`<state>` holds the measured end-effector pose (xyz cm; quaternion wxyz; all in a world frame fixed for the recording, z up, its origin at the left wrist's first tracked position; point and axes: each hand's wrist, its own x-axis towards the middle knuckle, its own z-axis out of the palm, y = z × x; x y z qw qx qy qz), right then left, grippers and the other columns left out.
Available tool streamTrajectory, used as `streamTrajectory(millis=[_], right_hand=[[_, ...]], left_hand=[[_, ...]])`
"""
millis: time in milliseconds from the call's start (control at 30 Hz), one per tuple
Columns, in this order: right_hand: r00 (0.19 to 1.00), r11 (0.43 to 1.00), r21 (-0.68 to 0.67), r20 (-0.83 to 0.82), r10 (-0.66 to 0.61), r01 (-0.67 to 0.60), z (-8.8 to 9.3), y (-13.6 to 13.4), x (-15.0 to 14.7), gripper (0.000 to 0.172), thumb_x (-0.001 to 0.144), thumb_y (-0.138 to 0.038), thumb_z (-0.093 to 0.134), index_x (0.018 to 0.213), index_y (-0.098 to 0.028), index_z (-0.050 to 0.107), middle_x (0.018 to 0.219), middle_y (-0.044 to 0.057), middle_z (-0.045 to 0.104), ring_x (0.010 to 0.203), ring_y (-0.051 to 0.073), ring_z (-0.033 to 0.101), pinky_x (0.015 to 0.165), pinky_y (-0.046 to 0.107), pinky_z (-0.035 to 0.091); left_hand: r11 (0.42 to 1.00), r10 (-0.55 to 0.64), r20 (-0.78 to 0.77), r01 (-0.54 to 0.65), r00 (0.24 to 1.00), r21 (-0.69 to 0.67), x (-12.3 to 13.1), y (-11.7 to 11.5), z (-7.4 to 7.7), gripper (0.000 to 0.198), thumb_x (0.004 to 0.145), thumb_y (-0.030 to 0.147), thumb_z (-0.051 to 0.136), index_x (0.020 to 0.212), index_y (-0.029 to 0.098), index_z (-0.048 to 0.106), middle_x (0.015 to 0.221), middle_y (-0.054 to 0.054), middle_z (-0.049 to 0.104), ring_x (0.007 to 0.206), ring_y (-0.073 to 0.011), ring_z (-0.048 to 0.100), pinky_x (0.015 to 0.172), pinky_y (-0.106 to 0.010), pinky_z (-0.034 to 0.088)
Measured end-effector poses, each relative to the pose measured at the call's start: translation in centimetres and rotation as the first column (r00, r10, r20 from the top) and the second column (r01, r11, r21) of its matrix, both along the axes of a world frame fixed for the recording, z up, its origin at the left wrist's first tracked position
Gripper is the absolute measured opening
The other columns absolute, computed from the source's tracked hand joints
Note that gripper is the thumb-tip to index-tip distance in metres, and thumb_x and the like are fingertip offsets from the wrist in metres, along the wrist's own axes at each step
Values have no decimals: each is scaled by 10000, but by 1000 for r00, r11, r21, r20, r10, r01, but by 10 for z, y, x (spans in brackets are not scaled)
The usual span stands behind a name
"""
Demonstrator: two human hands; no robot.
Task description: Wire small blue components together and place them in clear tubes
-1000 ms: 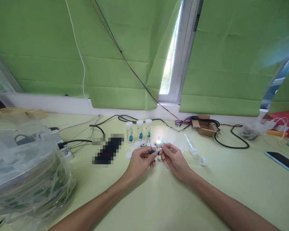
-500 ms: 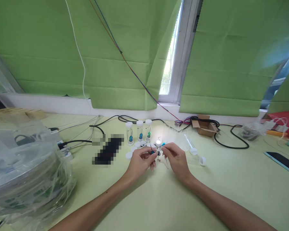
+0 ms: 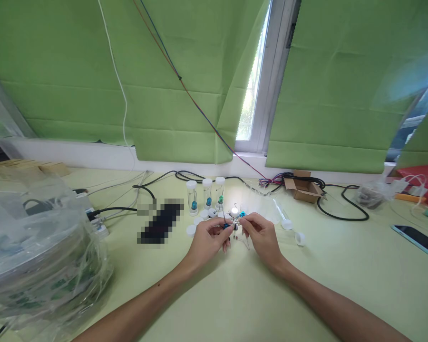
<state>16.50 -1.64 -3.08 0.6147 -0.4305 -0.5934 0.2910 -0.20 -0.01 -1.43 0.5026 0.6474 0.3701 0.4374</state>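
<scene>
My left hand (image 3: pixel 211 233) is closed, its fingertips pinching a small dark-blue piece (image 3: pixel 226 226) with a thin dark wire standing up from it. Close beside it, my right hand (image 3: pixel 261 232) is pinched at the fingertips; what lies between them is too small to make out. A bright blue piece (image 3: pixel 242 214) shows just past the right fingertips. Behind the hands stand several clear tubes with white caps, such as the left one (image 3: pixel 191 197), each holding a small blue or green piece on a wire. White caps (image 3: pixel 191 231) lie beside my left hand.
A clear tube (image 3: pixel 281 213) and a white cap (image 3: pixel 300 238) lie right of my hands. Farther out are a cardboard box (image 3: pixel 303 187), black cables (image 3: pixel 345 218) and a phone (image 3: pixel 421 242). A plastic-wrapped bundle (image 3: pixel 46 266) fills the left side.
Both hands stay almost where they were, with their fingertips close together. The bright blue piece by the right fingertips has shifted very slightly.
</scene>
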Motion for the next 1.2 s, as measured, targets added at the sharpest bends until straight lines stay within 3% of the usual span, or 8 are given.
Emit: streamTrajectory(millis=[567,867,1200], right_hand=[[1000,998,-62,1,8,-8,3,0,-1,234,855,-352,622,715,-168,658,601,-14,562,484,105,464,469,238,360],[1000,996,-90,-28,12,-15,5,0,-2,246,841,-384,645,725,-168,663,581,-14,561,457,100,451,444,236,355],[997,990,-136,-66,35,-44,6,3,1,304,830,-435,658,697,-162,655,553,-20,549,420,85,408,419,233,303]], left_hand=[[999,3,-10,-2,1000,41,0,1,-1,261,808,393,673,889,145,659,570,6,588,446,-105,510,470,-236,442],[991,18,-47,-12,999,135,-1,1,-3,238,834,381,641,880,152,683,769,-29,606,494,-102,555,469,-229,457],[981,37,-107,-16,994,191,-1,1,-5,241,861,382,610,877,156,692,738,-21,593,478,-95,537,484,-228,452]])
